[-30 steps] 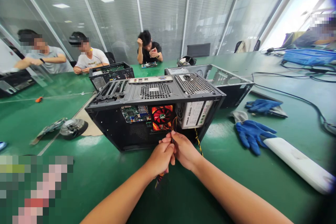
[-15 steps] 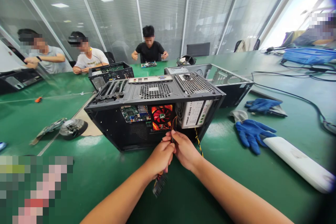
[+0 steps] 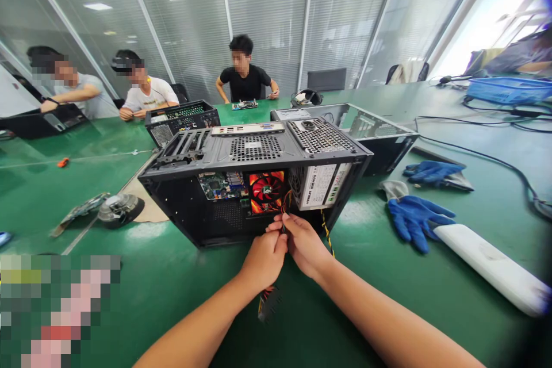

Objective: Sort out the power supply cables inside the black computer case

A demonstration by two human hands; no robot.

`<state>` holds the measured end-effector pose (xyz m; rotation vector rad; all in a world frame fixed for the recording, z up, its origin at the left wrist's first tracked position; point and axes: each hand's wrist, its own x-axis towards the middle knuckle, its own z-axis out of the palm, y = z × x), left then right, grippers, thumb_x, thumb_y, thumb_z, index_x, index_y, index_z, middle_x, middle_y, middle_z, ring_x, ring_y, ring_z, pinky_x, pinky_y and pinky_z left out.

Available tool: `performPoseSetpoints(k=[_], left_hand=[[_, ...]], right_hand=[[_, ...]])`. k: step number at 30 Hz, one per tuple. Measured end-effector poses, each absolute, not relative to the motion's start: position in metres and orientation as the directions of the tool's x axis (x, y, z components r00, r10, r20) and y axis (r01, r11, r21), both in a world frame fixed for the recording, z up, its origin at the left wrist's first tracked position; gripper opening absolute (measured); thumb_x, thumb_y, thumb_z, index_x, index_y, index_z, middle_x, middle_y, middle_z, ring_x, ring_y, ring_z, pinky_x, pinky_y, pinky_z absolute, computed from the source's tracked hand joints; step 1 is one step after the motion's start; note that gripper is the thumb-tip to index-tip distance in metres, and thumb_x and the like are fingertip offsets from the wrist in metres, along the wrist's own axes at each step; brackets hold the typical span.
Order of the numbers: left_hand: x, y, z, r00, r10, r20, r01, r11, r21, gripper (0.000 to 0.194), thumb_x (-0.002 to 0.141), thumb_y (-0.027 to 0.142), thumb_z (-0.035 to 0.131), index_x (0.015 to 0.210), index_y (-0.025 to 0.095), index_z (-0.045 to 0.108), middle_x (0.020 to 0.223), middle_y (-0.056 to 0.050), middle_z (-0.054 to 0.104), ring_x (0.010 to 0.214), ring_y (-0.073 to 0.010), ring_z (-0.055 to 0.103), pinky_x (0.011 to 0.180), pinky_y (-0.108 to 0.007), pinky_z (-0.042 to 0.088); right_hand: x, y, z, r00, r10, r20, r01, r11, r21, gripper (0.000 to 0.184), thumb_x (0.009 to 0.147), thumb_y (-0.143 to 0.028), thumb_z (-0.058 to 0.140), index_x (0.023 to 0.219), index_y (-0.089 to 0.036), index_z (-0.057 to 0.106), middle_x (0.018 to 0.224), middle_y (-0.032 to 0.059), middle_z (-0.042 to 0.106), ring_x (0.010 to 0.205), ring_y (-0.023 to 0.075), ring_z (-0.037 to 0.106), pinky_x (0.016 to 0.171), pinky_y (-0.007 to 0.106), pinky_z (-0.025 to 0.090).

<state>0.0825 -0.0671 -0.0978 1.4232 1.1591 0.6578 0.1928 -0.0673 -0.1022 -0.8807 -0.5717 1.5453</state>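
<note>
An open computer case [image 3: 172, 207] lies in front of me on the green table, its side cut-out facing me. Inside sit a motherboard [image 3: 219, 186], a red cooling fan [image 3: 264, 191] and a silver power supply [image 3: 319, 187]. My left hand [image 3: 265, 256] and my right hand [image 3: 304, 241] meet at the case's near edge, both closed around a bundle of power cables [image 3: 286, 201] that comes from beside the power supply. Below my left hand dangles a black cable connector [image 3: 268, 303]. The fingers hide the gripped stretch of cable. A yellow-black cable [image 3: 326, 233] hangs right of my hands.
Two more cases [image 3: 183, 118], [image 3: 383, 149] stand behind. To the right lie blue gloves [image 3: 414, 221], a white bar-shaped object [image 3: 487, 267] and a blue basket [image 3: 509, 92]. At left is a round metal cooler [image 3: 118, 210]. Several people sit across the table.
My hands stay together on the cables; the left has shifted slightly and the hanging connector has swung a little right. Across the table, the person in black has turned and lowered an arm.
</note>
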Motion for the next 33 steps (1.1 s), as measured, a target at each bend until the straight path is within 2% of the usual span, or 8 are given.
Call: performPoseSetpoints(k=[3,7,9,13,21,24,29,33], left_hand=[[0.082,-0.072,-0.098,0.289,0.957,0.025,0.619,-0.207,0.758,0.02,0.086,0.032,0.049,0.07,0.02,0.054,0.06,-0.002,0.052,0.059,-0.0189,0.055,0.06,-0.027,0.036],[0.081,-0.076,-0.1,0.301,0.951,0.07,0.785,-0.289,0.549,0.024,0.089,0.036,0.042,0.09,0.019,0.058,0.065,-0.007,0.056,0.062,-0.0256,0.06,0.065,-0.034,0.041],[0.081,-0.076,-0.101,0.31,0.948,0.078,0.808,-0.306,0.504,0.027,0.09,0.036,0.04,0.095,0.017,0.058,0.068,-0.009,0.058,0.065,-0.0278,0.061,0.068,-0.038,0.042],[0.082,-0.076,-0.102,0.303,0.947,0.104,0.772,-0.308,0.555,0.026,0.089,0.037,0.042,0.093,0.016,0.059,0.067,-0.009,0.058,0.066,-0.0275,0.061,0.071,-0.04,0.042],[0.081,-0.072,-0.095,0.406,0.914,0.018,0.664,-0.308,0.681,0.031,0.092,0.029,0.035,0.074,0.018,0.058,0.07,-0.007,0.064,0.062,-0.0191,0.06,0.058,-0.027,0.037],[0.08,-0.073,-0.091,0.402,0.916,0.004,0.76,-0.335,0.557,0.032,0.093,0.03,0.034,0.081,0.018,0.061,0.076,-0.009,0.068,0.068,-0.0208,0.064,0.06,-0.027,0.04],[0.08,-0.078,-0.084,0.369,0.929,0.009,0.905,-0.362,0.225,0.036,0.094,0.035,0.031,0.103,0.018,0.062,0.08,-0.012,0.07,0.068,-0.0271,0.068,0.061,-0.033,0.046],[0.081,-0.08,-0.083,0.365,0.931,0.011,0.919,-0.362,0.158,0.039,0.093,0.034,0.03,0.11,0.016,0.061,0.079,-0.015,0.07,0.069,-0.0302,0.068,0.062,-0.037,0.047]], right_hand=[[0.191,-0.068,-0.103,0.038,0.979,-0.202,-0.592,-0.141,-0.793,0.031,0.068,-0.046,0.074,0.077,-0.018,0.063,0.069,0.004,0.069,0.069,0.0188,0.063,0.067,0.032,0.048],[0.189,-0.068,-0.105,0.098,0.975,-0.201,-0.562,-0.112,-0.82,0.035,0.066,-0.05,0.073,0.075,-0.018,0.062,0.066,0.0029,0.068,0.066,0.019,0.063,0.072,0.035,0.048],[0.188,-0.067,-0.106,0.117,0.973,-0.198,-0.549,-0.103,-0.829,0.034,0.067,-0.05,0.073,0.074,-0.018,0.062,0.065,0.0025,0.068,0.066,0.0187,0.063,0.072,0.035,0.047],[0.188,-0.067,-0.106,0.139,0.969,-0.202,-0.533,-0.099,-0.84,0.033,0.067,-0.049,0.072,0.072,-0.018,0.062,0.064,0.0025,0.067,0.065,0.0184,0.063,0.071,0.034,0.047],[0.192,-0.066,-0.107,0.178,0.962,-0.207,-0.482,-0.098,-0.871,0.03,0.068,-0.044,0.072,0.078,-0.017,0.064,0.069,0.0025,0.068,0.064,0.0153,0.059,0.066,0.029,0.045],[0.194,-0.065,-0.109,0.185,0.967,-0.178,-0.42,-0.086,-0.903,0.029,0.069,-0.045,0.071,0.073,-0.017,0.063,0.069,0.0029,0.068,0.064,0.015,0.057,0.06,0.027,0.041],[0.194,-0.066,-0.109,0.201,0.966,-0.165,-0.376,-0.08,-0.923,0.029,0.07,-0.045,0.071,0.065,-0.018,0.061,0.068,0.0021,0.067,0.061,0.0143,0.054,0.056,0.026,0.039],[0.195,-0.066,-0.109,0.199,0.963,-0.184,-0.397,-0.092,-0.913,0.03,0.068,-0.046,0.072,0.065,-0.018,0.062,0.066,0.0021,0.067,0.057,0.013,0.051,0.053,0.025,0.039]])
